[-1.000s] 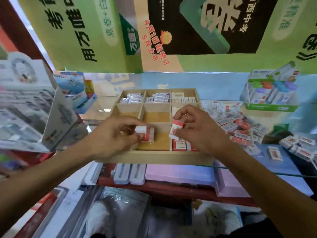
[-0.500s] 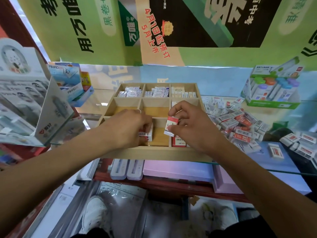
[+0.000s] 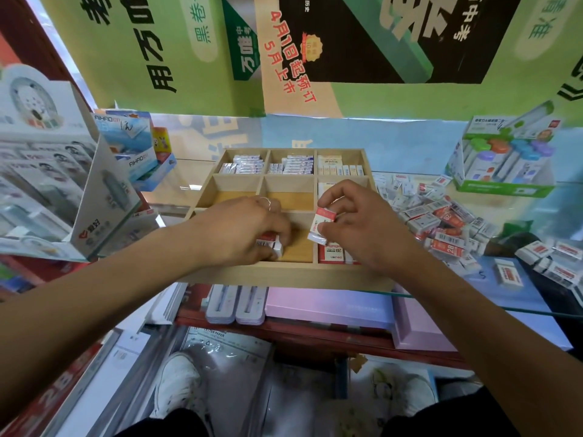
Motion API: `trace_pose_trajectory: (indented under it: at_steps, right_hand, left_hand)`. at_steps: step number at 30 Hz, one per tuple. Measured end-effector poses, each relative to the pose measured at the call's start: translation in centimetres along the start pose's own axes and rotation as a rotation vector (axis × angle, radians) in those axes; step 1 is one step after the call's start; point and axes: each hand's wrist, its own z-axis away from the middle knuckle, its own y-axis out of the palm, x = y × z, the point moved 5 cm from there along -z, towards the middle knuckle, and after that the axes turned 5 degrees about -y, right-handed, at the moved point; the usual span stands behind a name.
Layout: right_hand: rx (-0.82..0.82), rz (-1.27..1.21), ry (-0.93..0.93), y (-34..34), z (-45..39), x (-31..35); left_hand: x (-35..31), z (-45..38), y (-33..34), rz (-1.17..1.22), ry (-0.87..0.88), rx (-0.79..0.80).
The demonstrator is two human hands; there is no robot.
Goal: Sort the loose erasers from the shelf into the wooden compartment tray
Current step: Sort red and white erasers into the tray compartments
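The wooden compartment tray [image 3: 284, 272] sits on the glass shelf in front of me. Its back row holds rows of white erasers; the front right cell holds red-and-white 2B erasers [image 3: 331, 253]. My left hand [image 3: 239, 231] reaches into the front middle cell and grips a red-and-white eraser [image 3: 269, 242] low against the cell floor. My right hand [image 3: 356, 225] pinches another red-and-white eraser [image 3: 323, 223] upright above the divider between the front middle and front right cells. A heap of loose erasers [image 3: 441, 222] lies on the shelf right of the tray.
A green box of correction tapes [image 3: 501, 165] stands at the back right. White and blue display boxes [image 3: 63, 184] crowd the left. A few separate erasers [image 3: 508, 272] lie at the near right. Pink boxes [image 3: 328, 307] sit on the shelf below.
My left hand has lowered its eraser deeper into the front middle cell. My right hand has stayed over the divider with its eraser, turning it slightly.
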Motion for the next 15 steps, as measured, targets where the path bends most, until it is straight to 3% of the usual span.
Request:
trace_pose_trajectory:
  at_steps: [9,15]
  right_hand:
    - [0.003,0.004,0.004,-0.5,0.2,0.1]
    - [-0.019,-0.028,0.015,-0.9,0.1,-0.1]
  left_hand:
    - [0.9,0.1,-0.2,0.141,-0.074,-0.063]
    - [1.2,0.6,-1.5,0.597,-0.185,-0.061]
